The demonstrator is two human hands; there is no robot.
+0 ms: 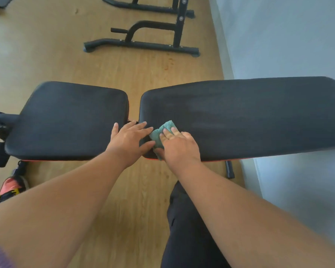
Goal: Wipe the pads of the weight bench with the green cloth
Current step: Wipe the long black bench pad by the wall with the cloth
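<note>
The weight bench lies across the view with two black pads: a shorter seat pad point(66, 120) on the left and a long back pad point(249, 115) on the right. A folded green cloth point(163, 130) lies on the back pad's near left corner. My right hand point(179, 146) presses flat on the cloth, fingers straight on top and thumb at the pad's front edge. My left hand point(129, 141) rests open over the gap between the pads, its fingertips touching the cloth's left edge.
A black steel rack base point(141, 44) stands on the wooden floor beyond the bench. A pale wall point(288, 45) runs along the right. My dark trouser leg point(188, 229) and an orange shoe point(11, 187) are below the bench's near side.
</note>
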